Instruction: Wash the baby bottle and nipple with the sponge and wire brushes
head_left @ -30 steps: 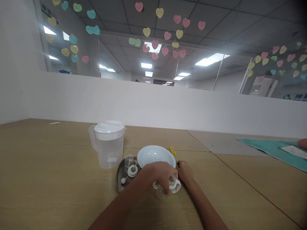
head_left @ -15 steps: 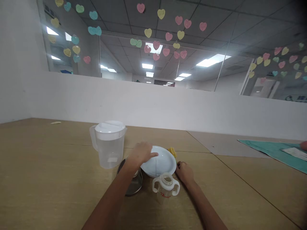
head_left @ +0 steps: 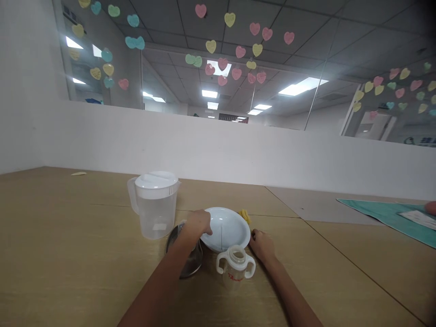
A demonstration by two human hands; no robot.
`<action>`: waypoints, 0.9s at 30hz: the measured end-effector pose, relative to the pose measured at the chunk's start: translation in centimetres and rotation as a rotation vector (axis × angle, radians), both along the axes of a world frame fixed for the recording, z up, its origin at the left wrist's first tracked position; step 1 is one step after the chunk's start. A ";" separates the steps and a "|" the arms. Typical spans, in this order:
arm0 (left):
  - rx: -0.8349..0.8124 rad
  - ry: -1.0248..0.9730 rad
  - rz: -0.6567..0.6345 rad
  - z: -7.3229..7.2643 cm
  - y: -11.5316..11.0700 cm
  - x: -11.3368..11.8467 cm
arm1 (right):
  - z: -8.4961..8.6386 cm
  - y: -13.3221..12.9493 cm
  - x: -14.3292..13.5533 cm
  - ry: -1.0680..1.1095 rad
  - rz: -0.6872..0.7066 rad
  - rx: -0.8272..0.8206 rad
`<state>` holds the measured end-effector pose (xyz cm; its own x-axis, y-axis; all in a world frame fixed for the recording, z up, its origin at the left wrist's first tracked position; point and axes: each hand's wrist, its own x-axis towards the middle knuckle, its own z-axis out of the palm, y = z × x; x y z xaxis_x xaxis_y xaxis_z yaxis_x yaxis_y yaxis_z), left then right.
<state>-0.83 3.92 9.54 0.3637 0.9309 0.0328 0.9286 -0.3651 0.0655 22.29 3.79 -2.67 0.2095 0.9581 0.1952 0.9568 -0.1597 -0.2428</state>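
My left hand (head_left: 199, 222) is over the left rim of a white bowl (head_left: 231, 229), its thumb pointing down by the rim. Its other fingers are hidden, so I cannot tell whether it grips anything. Under my left forearm is a shiny metal dish (head_left: 193, 263), partly covered. My right hand (head_left: 262, 244) rests on the table just right of the bowl, fingers curled in; what they hold, if anything, is hidden. Between my forearms stands a clear baby bottle (head_left: 235, 265) with two white handles, red lettering and an uncapped top.
A clear plastic pitcher (head_left: 157, 206) with a white lid stands to the left. Small yellow pieces (head_left: 244, 216) lie behind the bowl. Far right, a green cloth (head_left: 384, 213) bears a white paper (head_left: 420, 219), with part of another person's hand (head_left: 431, 208) at the edge.
My left hand has drawn back slightly toward me and lower at the bowl's left rim, and its thumb has turned from pointing right to pointing down. My right hand has stayed put.
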 end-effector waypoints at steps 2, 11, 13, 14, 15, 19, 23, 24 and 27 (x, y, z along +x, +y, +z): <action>-0.037 0.059 0.031 0.2 -0.3 0.4 | 0.0 0.0 0.0 0.003 0.003 0.003; -0.111 0.214 0.089 0.8 -1.2 1.6 | 0.4 -0.2 -0.2 -0.001 -0.007 -0.041; -0.113 0.224 0.073 0.7 -1.5 2.0 | 0.4 -0.2 -0.2 -0.005 -0.007 -0.037; -0.114 0.229 0.063 0.7 -1.7 2.1 | 0.4 -0.2 -0.2 -0.003 -0.007 -0.038; -0.116 0.236 0.055 0.7 -1.8 2.3 | 0.4 -0.1 -0.2 0.002 -0.009 -0.039; -0.134 0.255 0.037 0.9 -2.3 2.5 | 0.4 -0.1 -0.2 0.026 0.001 -0.027; -0.140 0.232 0.022 1.2 -2.4 2.4 | 0.3 -0.1 -0.1 0.046 -0.022 0.030; -0.141 0.225 0.015 1.3 -2.5 2.3 | 0.4 -0.1 -0.1 0.057 -0.039 0.050; -0.150 0.213 -0.008 1.6 -2.7 2.2 | 0.7 -0.3 0.1 0.124 -0.078 0.154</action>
